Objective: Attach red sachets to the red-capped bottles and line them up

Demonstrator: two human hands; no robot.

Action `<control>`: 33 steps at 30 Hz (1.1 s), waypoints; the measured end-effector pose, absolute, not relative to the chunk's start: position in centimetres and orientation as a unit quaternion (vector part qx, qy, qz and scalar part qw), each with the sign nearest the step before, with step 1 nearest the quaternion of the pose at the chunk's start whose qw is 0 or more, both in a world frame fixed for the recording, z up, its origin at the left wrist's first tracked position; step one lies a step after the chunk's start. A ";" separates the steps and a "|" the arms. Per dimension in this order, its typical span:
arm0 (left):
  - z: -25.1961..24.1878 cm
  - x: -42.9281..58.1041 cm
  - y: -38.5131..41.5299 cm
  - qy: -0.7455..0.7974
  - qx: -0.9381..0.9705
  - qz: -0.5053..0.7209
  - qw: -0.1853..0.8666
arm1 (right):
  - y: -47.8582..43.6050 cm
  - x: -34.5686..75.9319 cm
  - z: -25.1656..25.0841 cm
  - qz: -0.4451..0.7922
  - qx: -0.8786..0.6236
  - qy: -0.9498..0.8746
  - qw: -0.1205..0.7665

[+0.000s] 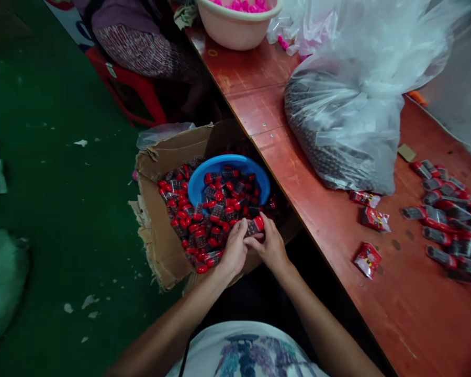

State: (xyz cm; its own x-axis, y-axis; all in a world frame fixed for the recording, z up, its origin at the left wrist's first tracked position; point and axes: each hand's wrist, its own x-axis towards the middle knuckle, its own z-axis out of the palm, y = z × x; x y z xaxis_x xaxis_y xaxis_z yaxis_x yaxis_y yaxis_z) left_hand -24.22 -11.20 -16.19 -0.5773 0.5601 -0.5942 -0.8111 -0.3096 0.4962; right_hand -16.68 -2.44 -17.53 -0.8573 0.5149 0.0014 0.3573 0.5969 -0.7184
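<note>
My left hand point(235, 248) and my right hand point(272, 244) meet over the near side of a torn cardboard box point(157, 230). Between them is a small clear bottle point(254, 226) with dark, dotted contents and a red cap. The left fingers grip its clear body, while my right fingers close around the red-capped end. Just beyond the hands, a blue basin point(196, 180) rests in the box, filled with similar red-capped bottles. More loose red-capped bottles point(180, 207) lie around the basin.
A red-brown table point(317, 220) runs along the right. On it are a tied plastic bag point(341, 125) of dark pieces, red packets point(368, 260), a pile of red-capped bottles point(451, 220) and a cream tub point(239, 29). A person point(141, 47) sits on a red stool point(147, 99).
</note>
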 end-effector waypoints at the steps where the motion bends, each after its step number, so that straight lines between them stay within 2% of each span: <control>1: -16.1 -23.9 -11.6 0.385 -0.161 0.789 0.451 | -2.2 -16.2 -17.3 0.369 -0.240 -0.894 0.086; 5: -16.3 -23.0 -12.8 0.370 -0.149 0.747 0.532 | -1.4 -14.7 -15.9 0.307 -0.217 -0.927 0.003; 9: -16.5 -22.6 -13.2 0.405 -0.096 0.719 0.557 | -1.0 -13.7 -14.6 0.224 -0.190 -0.956 -0.029; 15: -16.5 -21.2 -13.1 0.435 -0.039 0.721 0.538 | -1.0 -12.5 -14.4 0.155 -0.194 -0.969 -0.010; 23: -14.7 -20.6 -12.0 0.396 -0.074 0.773 0.490 | -1.5 -12.1 -12.9 0.196 -0.217 -0.953 0.080; 26: -14.3 -20.9 -11.8 0.380 -0.055 0.775 0.502 | -1.4 -11.9 -12.6 0.178 -0.210 -0.955 0.108; 30: -14.5 -21.1 -12.0 0.413 0.018 0.729 0.546 | -1.2 -11.1 -12.8 0.130 -0.168 -0.972 0.104; 33: -14.5 -20.4 -12.0 0.449 0.054 0.711 0.539 | -1.2 -10.1 -12.8 0.113 -0.149 -0.979 0.086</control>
State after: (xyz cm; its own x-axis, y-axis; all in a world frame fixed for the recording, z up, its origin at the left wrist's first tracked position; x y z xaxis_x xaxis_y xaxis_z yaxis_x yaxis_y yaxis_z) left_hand -20.36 -11.99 -14.46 -0.4142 0.8142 -0.4068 -0.7176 -0.0171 0.6963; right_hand -10.11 -1.24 -12.81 -0.9408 0.3110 0.1345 0.2720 0.9299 -0.2475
